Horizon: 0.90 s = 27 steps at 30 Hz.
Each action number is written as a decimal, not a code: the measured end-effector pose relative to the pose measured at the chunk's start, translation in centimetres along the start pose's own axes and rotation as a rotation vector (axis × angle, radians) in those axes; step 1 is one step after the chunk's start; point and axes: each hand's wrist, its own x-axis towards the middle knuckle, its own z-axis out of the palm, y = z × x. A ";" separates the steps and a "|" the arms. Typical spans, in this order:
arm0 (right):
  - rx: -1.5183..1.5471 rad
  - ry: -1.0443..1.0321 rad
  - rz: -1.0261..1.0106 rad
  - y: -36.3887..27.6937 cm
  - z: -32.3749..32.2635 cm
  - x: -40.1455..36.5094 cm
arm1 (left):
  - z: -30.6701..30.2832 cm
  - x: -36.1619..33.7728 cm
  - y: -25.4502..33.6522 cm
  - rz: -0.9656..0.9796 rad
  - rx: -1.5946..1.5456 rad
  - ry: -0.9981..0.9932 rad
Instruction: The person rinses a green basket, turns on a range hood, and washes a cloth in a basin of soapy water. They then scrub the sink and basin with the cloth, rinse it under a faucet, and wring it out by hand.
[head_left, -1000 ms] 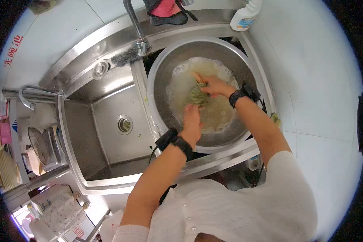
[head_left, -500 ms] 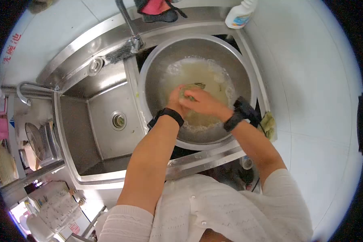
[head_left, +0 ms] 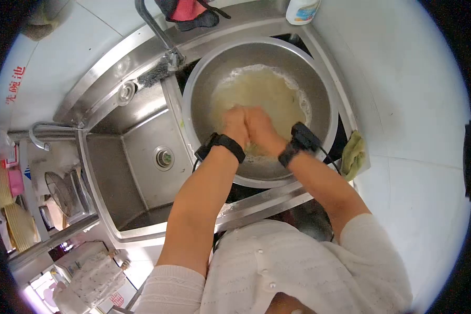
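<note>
A wide steel basin (head_left: 201, 89) of cloudy, yellowish water (head_left: 256, 89) with foam at its edge sits over the right side of the sink. My left hand (head_left: 236, 123) and my right hand (head_left: 261, 127) are pressed together at the near part of the water, fingers curled in. Whatever they grip between them is hidden, and the fingers are slightly smeared by motion. Each wrist wears a black band, the right one with a dark box on it.
To the left is a steel sink compartment (head_left: 152, 152) with a drain (head_left: 164, 158). A faucet (head_left: 159, 31) rises behind. A white bottle (head_left: 302, 11) stands at the back right, and a green cloth (head_left: 354, 155) hangs at the right rim. Stacked dishes (head_left: 21, 225) are at far left.
My hands have drawn closer together, and the greenish item seen between them before is now hidden. The view has shifted slightly.
</note>
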 end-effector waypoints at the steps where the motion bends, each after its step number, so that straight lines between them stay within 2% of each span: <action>1: -0.082 0.072 -0.074 2.4 0.4 0.8 | 0.5 0.3 -0.5 -0.048 -0.010 0.045; 2: -0.165 0.144 -0.145 5.0 0.1 1.2 | 0.8 0.5 -0.7 -0.086 -0.008 0.082; 4: -0.108 0.114 -0.122 7.5 -1.3 1.4 | 0.0 0.3 -0.8 -0.114 0.001 0.106; 5: -0.107 0.113 -0.121 8.4 -1.6 1.3 | -1.3 -0.4 -1.2 0.199 0.207 -0.044; 6: -0.409 0.312 -0.318 9.1 -1.9 1.2 | -1.9 -0.5 -1.5 0.514 0.409 -0.196; 7: -0.708 0.504 -0.511 9.6 -1.7 1.1 | -2.0 -0.1 -1.6 0.508 0.406 -0.193; 8: -0.702 0.495 -0.516 9.8 -1.1 0.4 | -2.0 0.4 -1.4 0.163 0.194 -0.071; 9: -0.674 0.251 -0.364 9.2 -0.7 -0.8 | -2.1 0.8 -1.1 -0.176 -0.024 0.051; 10: -0.642 0.013 -0.212 8.6 -0.4 -1.6 | -2.8 2.8 -2.5 -0.174 -0.030 0.056; 11: -0.646 0.013 -0.220 8.4 0.2 -1.5 | -3.6 6.2 -5.0 -0.105 0.183 0.125; 12: -0.325 -0.135 -0.191 8.2 1.3 -1.1 | -3.8 8.1 -6.4 -0.035 0.394 0.192; 13: -0.002 -0.280 -0.152 7.9 2.0 -0.9 | 1.2 0.5 -2.1 -0.254 -0.030 0.385; 14: -0.005 -0.279 -0.148 6.8 1.7 -0.9 | 0.5 1.4 -2.4 -0.255 -0.029 0.380; 16: 0.090 -0.310 -0.053 3.7 -0.6 -1.1 | -2.8 4.3 -3.2 -0.277 -0.294 0.107; 17: 0.091 -0.309 -0.049 2.2 -2.0 -1.4 | -2.3 0.1 -2.1 0.096 0.170 -0.126; 18: 0.184 -0.265 -0.119 0.8 -3.5 -1.7 | -1.3 -1.4 -0.5 0.093 0.176 -0.128; 20: 0.282 -0.213 -0.186 0.3 -3.5 -1.5 | 0.3 -2.3 1.6 -0.173 0.026 -0.048; 21: 0.077 -0.111 -0.297 1.0 -2.4 -0.9 | 0.1 -1.5 1.0 -0.178 0.035 -0.048; 22: -0.129 -0.007 -0.408 1.3 -2.1 -0.3 | -0.2 -0.2 0.1 0.007 0.123 -0.120; 23: -0.124 0.001 -0.404 1.7 -2.0 0.0 | -0.5 1.2 -0.6 0.192 0.210 -0.194; 24: -0.127 -0.003 -0.196 1.9 -2.2 0.2 | 0.5 1.1 -0.1 0.190 0.217 -0.193; 25: -0.128 -0.016 0.013 2.1 -2.2 0.2 | 1.9 0.7 0.4 0.087 0.148 -0.023; 26: -0.121 -0.021 0.019 3.6 -2.1 0.0 | 2.9 -0.1 0.5 -0.016 0.080 0.146; 27: -0.150 0.005 -0.022 6.4 -2.2 0.0 | 3.4 0.0 0.4 -0.015 0.090 0.141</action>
